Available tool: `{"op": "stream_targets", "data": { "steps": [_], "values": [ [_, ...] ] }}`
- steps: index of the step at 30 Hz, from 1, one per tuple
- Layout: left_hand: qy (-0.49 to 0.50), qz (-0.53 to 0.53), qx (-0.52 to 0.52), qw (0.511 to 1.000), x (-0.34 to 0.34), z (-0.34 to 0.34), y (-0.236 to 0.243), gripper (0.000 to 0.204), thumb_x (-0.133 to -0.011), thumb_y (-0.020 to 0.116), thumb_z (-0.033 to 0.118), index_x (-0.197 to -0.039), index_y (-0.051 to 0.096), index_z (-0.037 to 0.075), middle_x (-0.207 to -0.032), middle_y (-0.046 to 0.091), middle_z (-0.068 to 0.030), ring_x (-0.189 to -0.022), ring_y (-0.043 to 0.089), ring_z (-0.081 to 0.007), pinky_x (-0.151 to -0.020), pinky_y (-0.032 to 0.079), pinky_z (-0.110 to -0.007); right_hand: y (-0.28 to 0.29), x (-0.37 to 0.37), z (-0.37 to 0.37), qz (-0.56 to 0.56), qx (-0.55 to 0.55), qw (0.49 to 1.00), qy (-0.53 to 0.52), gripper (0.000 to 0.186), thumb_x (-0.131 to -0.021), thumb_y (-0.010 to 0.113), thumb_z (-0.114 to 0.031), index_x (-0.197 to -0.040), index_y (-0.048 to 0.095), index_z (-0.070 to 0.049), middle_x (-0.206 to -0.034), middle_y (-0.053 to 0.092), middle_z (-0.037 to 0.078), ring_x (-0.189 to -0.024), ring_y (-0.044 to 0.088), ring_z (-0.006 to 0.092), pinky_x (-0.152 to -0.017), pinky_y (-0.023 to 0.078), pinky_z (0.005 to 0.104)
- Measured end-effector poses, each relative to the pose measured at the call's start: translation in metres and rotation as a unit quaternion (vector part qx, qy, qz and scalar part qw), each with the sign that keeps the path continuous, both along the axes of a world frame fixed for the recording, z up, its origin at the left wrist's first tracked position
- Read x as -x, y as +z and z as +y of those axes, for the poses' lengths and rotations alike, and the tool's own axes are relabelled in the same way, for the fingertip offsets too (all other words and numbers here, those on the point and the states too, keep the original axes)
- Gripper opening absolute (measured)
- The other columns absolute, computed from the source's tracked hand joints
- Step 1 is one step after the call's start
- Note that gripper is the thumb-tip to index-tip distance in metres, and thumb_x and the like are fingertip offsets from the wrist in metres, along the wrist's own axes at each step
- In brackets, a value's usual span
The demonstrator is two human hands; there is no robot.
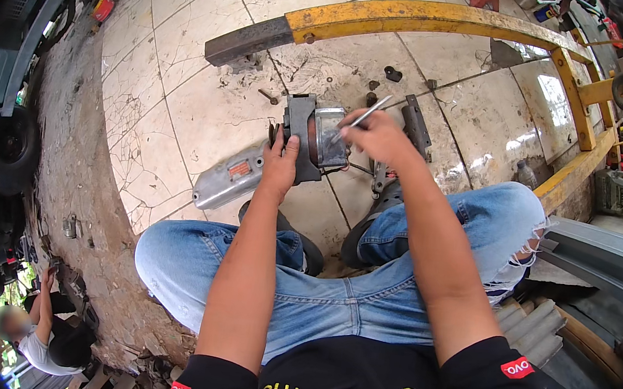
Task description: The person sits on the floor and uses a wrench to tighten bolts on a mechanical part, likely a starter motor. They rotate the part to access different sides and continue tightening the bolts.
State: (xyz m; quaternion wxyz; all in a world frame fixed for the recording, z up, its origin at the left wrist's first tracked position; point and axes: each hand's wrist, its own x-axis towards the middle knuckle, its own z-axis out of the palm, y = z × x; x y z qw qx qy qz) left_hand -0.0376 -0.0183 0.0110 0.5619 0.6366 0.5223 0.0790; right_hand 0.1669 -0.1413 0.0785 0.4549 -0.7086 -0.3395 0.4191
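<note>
Between my knees, on the tiled floor, lies a machine part with a dark grey block [300, 135], a silver metal housing [332, 131] at its right and a long silver cover [230, 176] bearing an orange label at its lower left. My left hand [280, 166] grips the near left side of the dark block, fingers round its edge. A slim silver rod-like tool [372, 110], its exact kind unclear, is pinched in my right hand [381, 136] above the housing. My right hand is slightly blurred. A dark metal bar [416, 126] lies just right of that hand.
A yellow steel frame [424, 19] with a dark end arches across the far side. A bolt-like piece [269, 97] and a small black part [393, 74] lie on the tiles. A vehicle wheel [5, 148] stands at left; another person [53, 342] is at lower left.
</note>
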Motion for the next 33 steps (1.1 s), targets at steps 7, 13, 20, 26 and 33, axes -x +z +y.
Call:
{"op": "stream_targets", "data": {
  "steps": [7, 13, 20, 26, 33],
  "values": [
    [0.006, -0.014, -0.021, 1.000, 0.008, 0.005, -0.012, 0.071, -0.098, 0.050, 0.057, -0.155, 0.034, 0.018, -0.155, 0.025, -0.0260, -0.143, 0.032, -0.0399, -0.116, 0.030, -0.043, 0.012, -0.015, -0.007, 0.073, 0.009, 0.992, -0.105, 0.023, -0.087, 0.068, -0.021, -0.100, 0.071, -0.002, -0.081, 0.071, 0.008, -0.069, 0.062, 0.0138, -0.063, 0.051, 0.0298],
    [-0.011, -0.038, -0.003, 0.999, -0.004, -0.001, 0.000, 0.070, -0.098, 0.051, 0.056, -0.154, 0.036, 0.016, -0.153, 0.028, -0.0243, -0.142, 0.033, -0.0397, -0.114, 0.032, -0.042, -0.030, -0.042, -0.026, -0.037, -0.025, 0.984, -0.170, 0.022, -0.087, 0.068, -0.021, -0.098, 0.071, -0.002, -0.082, 0.070, 0.007, -0.072, 0.063, 0.0155, -0.068, 0.051, 0.0309],
    [0.003, -0.011, 0.003, 1.000, -0.003, -0.001, 0.002, 0.073, -0.097, 0.052, 0.058, -0.154, 0.035, 0.016, -0.155, 0.025, -0.0251, -0.143, 0.031, -0.0398, -0.116, 0.030, -0.042, 0.000, -0.010, -0.015, 0.032, 0.016, 0.999, 0.017, 0.026, -0.087, 0.069, -0.022, -0.102, 0.071, -0.001, -0.086, 0.071, 0.007, -0.074, 0.063, 0.0142, -0.069, 0.051, 0.0304],
    [0.011, -0.026, 0.011, 1.000, 0.001, -0.002, -0.004, 0.074, -0.097, 0.051, 0.059, -0.155, 0.034, 0.016, -0.157, 0.022, -0.0266, -0.145, 0.028, -0.0402, -0.117, 0.028, -0.043, -0.003, -0.030, -0.020, -0.008, 0.016, 0.990, -0.138, 0.027, -0.087, 0.068, -0.022, -0.104, 0.070, 0.000, -0.082, 0.070, 0.007, -0.067, 0.061, 0.0134, -0.064, 0.051, 0.0296],
    [0.006, -0.019, 0.024, 1.000, -0.004, -0.002, -0.004, 0.074, -0.097, 0.050, 0.059, -0.155, 0.032, 0.017, -0.159, 0.018, -0.0276, -0.147, 0.024, -0.0406, -0.117, 0.027, -0.043, -0.036, -0.027, -0.017, -0.011, -0.039, 0.971, -0.234, 0.026, -0.088, 0.070, -0.022, -0.103, 0.071, 0.000, -0.080, 0.069, 0.006, -0.062, 0.056, 0.0112, -0.058, 0.047, 0.0283]
  ]
}}
